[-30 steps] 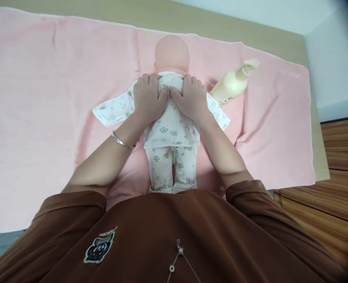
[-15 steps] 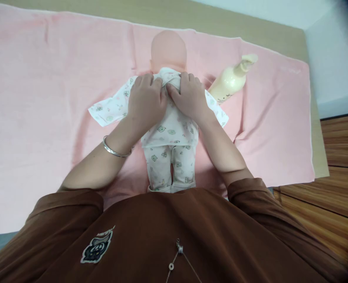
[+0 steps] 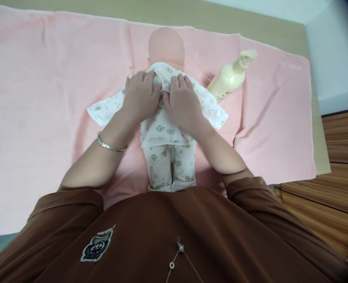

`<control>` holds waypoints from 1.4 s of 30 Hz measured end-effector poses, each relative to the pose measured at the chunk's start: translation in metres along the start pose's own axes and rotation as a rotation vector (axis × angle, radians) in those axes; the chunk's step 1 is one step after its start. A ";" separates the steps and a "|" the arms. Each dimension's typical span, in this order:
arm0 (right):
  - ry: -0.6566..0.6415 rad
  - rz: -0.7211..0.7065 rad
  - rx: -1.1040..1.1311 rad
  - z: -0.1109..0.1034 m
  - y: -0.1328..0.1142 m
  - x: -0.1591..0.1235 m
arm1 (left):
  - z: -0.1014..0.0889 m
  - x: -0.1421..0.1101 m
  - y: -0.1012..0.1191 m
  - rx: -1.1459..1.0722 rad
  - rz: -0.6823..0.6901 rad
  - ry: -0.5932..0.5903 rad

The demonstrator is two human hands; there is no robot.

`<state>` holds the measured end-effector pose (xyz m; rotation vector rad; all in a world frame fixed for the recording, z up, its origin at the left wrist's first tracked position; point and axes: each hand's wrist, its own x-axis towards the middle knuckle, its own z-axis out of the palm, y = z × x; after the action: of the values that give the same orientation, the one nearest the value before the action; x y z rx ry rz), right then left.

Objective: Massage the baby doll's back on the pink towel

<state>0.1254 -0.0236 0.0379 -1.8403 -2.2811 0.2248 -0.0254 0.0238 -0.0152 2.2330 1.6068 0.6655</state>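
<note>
A baby doll [image 3: 166, 47] lies flat with its smooth, bald head away from me and no face showing. It wears a white patterned shirt [image 3: 169, 131] and matching trousers [image 3: 183, 163]. My left hand [image 3: 141, 92] is closed on the shirt over the upper left of the torso, thumb by the fingers. Beside it, my right hand [image 3: 182, 102] pinches the shirt near the middle. Cloth is bunched between the two hands, and the collar rises in folds by the head. Both fingertips are partly buried in fabric. The sleeves spread out to either side.
A pale yellow pump bottle [image 3: 228, 80] lies tilted close to the doll's right-hand sleeve. Under everything is a pink towel [image 3: 38, 118] on a light wooden table [image 3: 268, 39]. Brown wood-grain drawers [image 3: 341, 157] stand at the right, by a white wall.
Both hands have slid slightly down and left over the doll's torso. More of the shirt's collar and right-hand shoulder now shows. The bottle has stayed in place.
</note>
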 end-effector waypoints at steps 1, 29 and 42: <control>0.018 -0.009 -0.003 -0.002 0.004 0.003 | -0.003 -0.005 0.008 0.014 -0.028 -0.004; 0.019 0.003 0.053 0.000 0.029 0.022 | -0.028 -0.020 0.040 -0.097 0.035 -0.072; -0.043 0.088 0.196 0.000 0.000 -0.007 | 0.001 0.008 0.009 0.023 -0.099 -0.038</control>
<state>0.1270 -0.0303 0.0374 -1.8528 -2.1213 0.4873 -0.0155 0.0288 -0.0096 2.1525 1.7018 0.5776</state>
